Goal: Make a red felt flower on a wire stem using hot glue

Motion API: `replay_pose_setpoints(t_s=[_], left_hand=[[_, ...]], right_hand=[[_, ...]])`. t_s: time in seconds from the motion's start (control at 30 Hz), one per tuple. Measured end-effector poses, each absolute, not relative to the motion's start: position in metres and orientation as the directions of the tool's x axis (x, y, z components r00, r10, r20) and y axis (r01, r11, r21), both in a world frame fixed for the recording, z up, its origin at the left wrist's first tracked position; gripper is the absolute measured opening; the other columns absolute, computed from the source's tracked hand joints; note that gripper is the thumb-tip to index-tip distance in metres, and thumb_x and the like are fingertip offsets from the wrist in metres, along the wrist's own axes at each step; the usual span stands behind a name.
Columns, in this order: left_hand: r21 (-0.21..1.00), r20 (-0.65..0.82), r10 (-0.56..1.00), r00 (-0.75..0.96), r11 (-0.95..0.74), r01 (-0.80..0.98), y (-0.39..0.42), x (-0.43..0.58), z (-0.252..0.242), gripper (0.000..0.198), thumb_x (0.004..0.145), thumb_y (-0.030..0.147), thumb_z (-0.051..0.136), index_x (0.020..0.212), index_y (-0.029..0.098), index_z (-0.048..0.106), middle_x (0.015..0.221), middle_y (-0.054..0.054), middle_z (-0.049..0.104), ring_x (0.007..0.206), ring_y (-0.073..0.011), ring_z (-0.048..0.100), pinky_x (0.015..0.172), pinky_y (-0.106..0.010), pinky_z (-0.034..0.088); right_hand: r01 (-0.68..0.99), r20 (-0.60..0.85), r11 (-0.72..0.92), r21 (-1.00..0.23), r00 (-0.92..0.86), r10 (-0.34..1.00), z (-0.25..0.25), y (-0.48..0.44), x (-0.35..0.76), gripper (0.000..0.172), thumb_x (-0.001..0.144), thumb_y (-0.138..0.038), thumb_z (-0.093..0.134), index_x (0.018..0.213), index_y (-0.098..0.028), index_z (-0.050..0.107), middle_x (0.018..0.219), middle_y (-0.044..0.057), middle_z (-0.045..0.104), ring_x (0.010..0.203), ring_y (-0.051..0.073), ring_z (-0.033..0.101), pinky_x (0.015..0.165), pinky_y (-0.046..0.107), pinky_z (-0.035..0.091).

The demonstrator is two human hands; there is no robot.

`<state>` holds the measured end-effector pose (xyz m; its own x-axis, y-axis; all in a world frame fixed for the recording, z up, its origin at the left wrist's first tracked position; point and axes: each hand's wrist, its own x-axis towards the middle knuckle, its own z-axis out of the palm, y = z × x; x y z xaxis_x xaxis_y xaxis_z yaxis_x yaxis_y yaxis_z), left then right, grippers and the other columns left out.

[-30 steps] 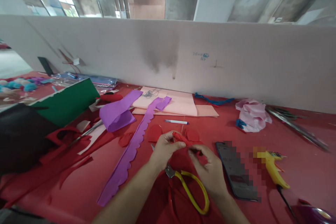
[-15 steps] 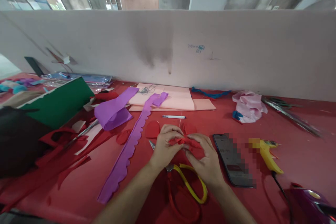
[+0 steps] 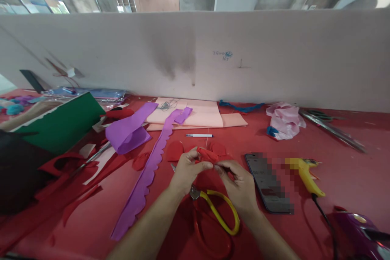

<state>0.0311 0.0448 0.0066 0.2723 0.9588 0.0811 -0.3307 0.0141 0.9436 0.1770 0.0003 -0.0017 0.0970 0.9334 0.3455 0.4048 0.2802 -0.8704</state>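
Between my two hands is a small rolled red piece (image 3: 207,154), like a flower bud of fabric or crepe paper. My left hand (image 3: 189,171) closes on it from the left, thumb along its lower side. My right hand (image 3: 239,183) pinches its lower right end, the fingertips nearly meeting the left thumb. Under my hands lie scissors (image 3: 221,211) with one yellow and one red handle, their blades partly hidden by the left hand. Red petal-shaped pieces (image 3: 175,151) lie on the table just beyond. A white pen (image 3: 199,135) rests farther back.
Left of my hands runs a scalloped purple strip (image 3: 149,178), beside a folded purple piece (image 3: 126,132). A phone (image 3: 268,183) and a yellow glue gun (image 3: 309,176) with a cord lie right. Peach sheets (image 3: 204,114) sit before the white partition (image 3: 122,53). A green board (image 3: 63,120) leans left.
The red piece has turned from facing me end-on to lying sideways and up. My right fingers have drawn in to its lower end. The view has shifted slightly right.
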Motion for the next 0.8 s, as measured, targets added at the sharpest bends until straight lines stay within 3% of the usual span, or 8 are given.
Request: replay_pose_setpoints(t_s=[0.13,0.33,0.8], left_hand=[[0.947,0.045,0.943,0.33,0.064,-0.314,0.0462,0.0274,0.0065,0.022,0.065,0.017,0.07,0.087,0.018,0.073,0.089,-0.004,0.068,0.088,-0.0197,0.06,0.082,-0.032,0.045],[0.967,0.104,0.947,0.305,-0.025,-0.253,0.0467,0.0262,0.0096,0.018,0.066,0.016,0.07,0.083,0.018,0.074,0.089,-0.007,0.067,0.094,-0.0227,0.059,0.085,-0.034,0.044],[0.974,0.161,0.943,0.29,-0.105,-0.199,0.0458,0.0281,0.0057,0.005,0.071,0.02,0.067,0.075,0.017,0.069,0.083,-0.004,0.063,0.085,-0.0188,0.056,0.083,-0.032,0.043]], right_hand=[[0.388,0.347,0.274,-0.88,0.132,0.928,-0.0008,-0.0004,0.1777,0.007,0.082,-0.024,0.06,0.082,-0.022,0.066,0.078,0.002,0.067,0.071,0.016,0.061,0.068,0.027,0.046],[0.343,0.305,0.246,-0.907,0.131,0.943,0.0008,-0.0013,0.1769,0.008,0.082,-0.024,0.06,0.081,-0.021,0.068,0.078,0.002,0.068,0.071,0.016,0.06,0.065,0.026,0.046],[0.277,0.231,0.199,-0.94,0.088,0.969,0.0031,-0.001,0.1764,0.008,0.081,-0.026,0.06,0.078,-0.02,0.066,0.073,0.002,0.065,0.067,0.015,0.059,0.062,0.026,0.045]])
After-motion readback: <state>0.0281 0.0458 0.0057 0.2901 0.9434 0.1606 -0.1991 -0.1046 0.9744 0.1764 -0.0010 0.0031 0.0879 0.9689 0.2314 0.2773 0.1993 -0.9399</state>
